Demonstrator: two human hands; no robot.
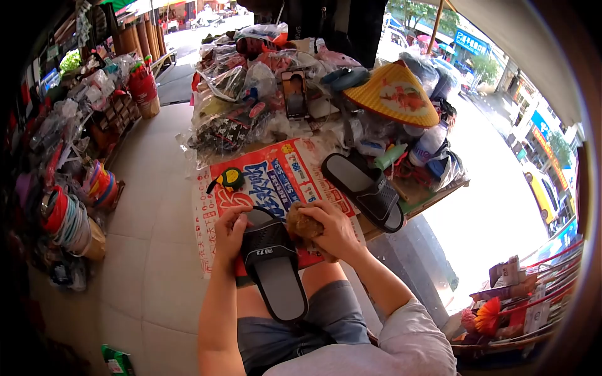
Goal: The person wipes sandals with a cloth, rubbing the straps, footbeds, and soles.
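A black slide sandal point(273, 263) with a grey insole lies across my lap, its toe end over the table's edge. My left hand point(230, 230) grips the toe end along its left side. In my right hand point(332, 230) is a brown, lumpy wad point(302, 223), held close to the sandal's strap; its exact kind is unclear. The matching black sandal point(367, 191) rests on the table to the right. A yellow and black tape measure point(232, 178) sits on the red printed sheet point(276, 164), beyond my left hand.
Plastic-wrapped goods point(232, 94) pile up at the table's back, around a phone point(293, 94) and a yellow conical hat point(395, 97). A green bottle point(390, 156) lies at right. Stacked wares point(75, 213) line the left side; a rack of goods point(520, 294) stands lower right.
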